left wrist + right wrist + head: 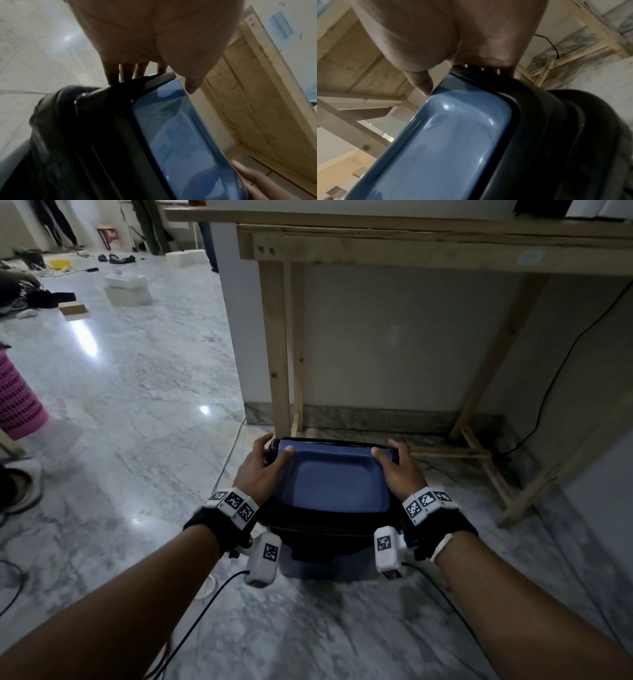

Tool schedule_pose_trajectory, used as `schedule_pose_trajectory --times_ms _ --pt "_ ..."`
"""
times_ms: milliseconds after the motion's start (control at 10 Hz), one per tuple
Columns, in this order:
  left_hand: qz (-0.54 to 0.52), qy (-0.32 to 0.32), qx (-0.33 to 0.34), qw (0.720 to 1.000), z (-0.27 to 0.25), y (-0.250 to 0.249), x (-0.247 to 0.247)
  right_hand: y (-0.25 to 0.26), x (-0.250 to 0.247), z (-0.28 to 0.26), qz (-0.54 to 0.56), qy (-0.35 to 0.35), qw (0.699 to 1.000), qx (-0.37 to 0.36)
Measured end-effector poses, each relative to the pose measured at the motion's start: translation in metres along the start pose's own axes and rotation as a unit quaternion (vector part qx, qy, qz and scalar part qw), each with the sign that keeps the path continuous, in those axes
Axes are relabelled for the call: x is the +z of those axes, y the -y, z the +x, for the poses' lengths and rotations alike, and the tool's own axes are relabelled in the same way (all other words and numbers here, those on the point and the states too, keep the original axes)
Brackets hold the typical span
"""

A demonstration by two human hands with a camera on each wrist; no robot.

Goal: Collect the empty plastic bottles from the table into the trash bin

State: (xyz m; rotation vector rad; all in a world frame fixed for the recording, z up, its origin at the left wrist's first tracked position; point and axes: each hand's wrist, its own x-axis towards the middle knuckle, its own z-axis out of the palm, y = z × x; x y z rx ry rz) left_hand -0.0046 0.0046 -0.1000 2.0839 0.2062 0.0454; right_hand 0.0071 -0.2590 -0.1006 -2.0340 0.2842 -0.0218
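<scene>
Hands, left [262, 470] and right [399, 472], grip trash bin [329, 529] (blue lid, black rim)

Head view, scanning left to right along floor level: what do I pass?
pink basket → left hand → trash bin with its blue lid → right hand → wooden table's right leg frame

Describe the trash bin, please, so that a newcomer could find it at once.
Find the wooden table against the wall; on the marble floor in front of its legs stands the bin. It is black with a blue swing lid, gripped at its far corners by both hands, unlike the pink basket far left.
</scene>
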Motion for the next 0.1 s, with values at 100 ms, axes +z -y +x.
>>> schedule_pose_trajectory --times_ms 100 --pt "-0.015 -0.025 -0.01 1.0 0.0131 -0.0012 -0.0207 -0.0009 -0.0185 0.0093 -0.017 -0.006 1.0 -0.012"
